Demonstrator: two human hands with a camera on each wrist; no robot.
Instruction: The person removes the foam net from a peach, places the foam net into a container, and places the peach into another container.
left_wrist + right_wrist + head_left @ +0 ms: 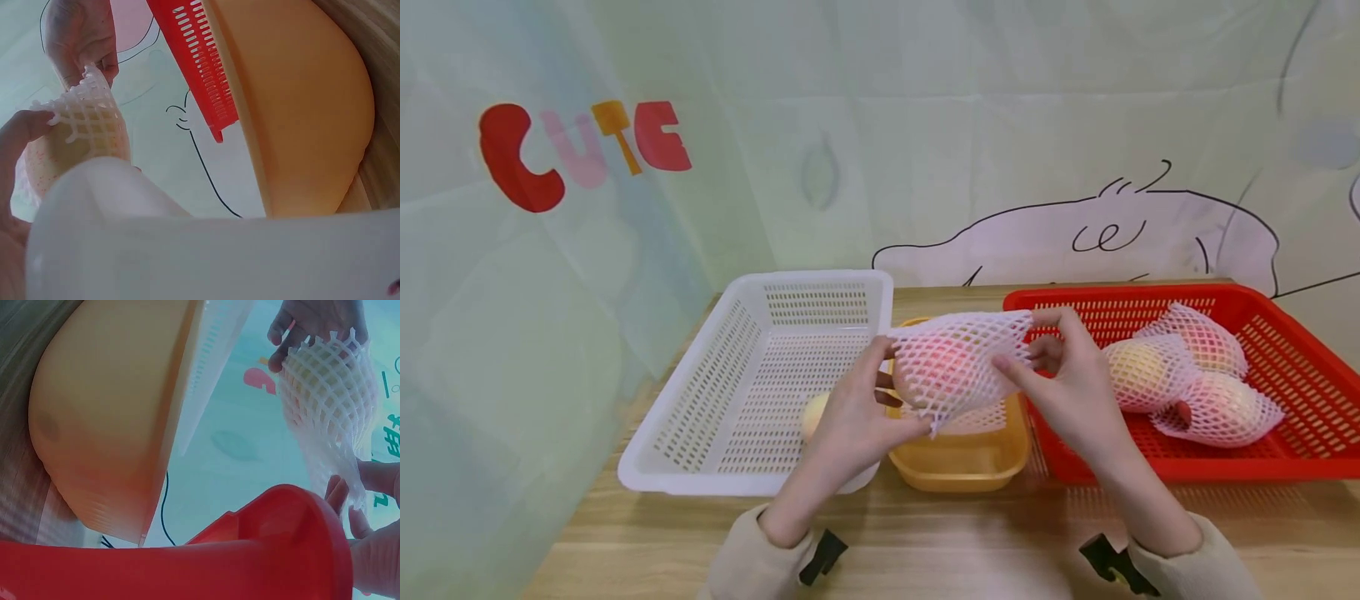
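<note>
Over the orange basin (958,481), a round pink-and-yellow fruit (946,365) sits inside a white foam net (1000,329). My left hand (853,421) holds the fruit's left end, thumb at the lower edge and fingers around the far side. My right hand (1075,396) pinches the gathered right end of the net between thumb and fingers. In the left wrist view, bare yellow skin with red specks shows at the net's open edge. The right wrist view shows the net (331,394) stretched from one hand to the other.
To the left stands a white basket (752,483) with a pale yellow fruit (814,415), partly hidden by my left hand. A red basket (1187,471) on the right has several netted fruits (1221,408). White netting (977,419) lies in the basin. A printed cloth hangs behind the wooden table (962,542).
</note>
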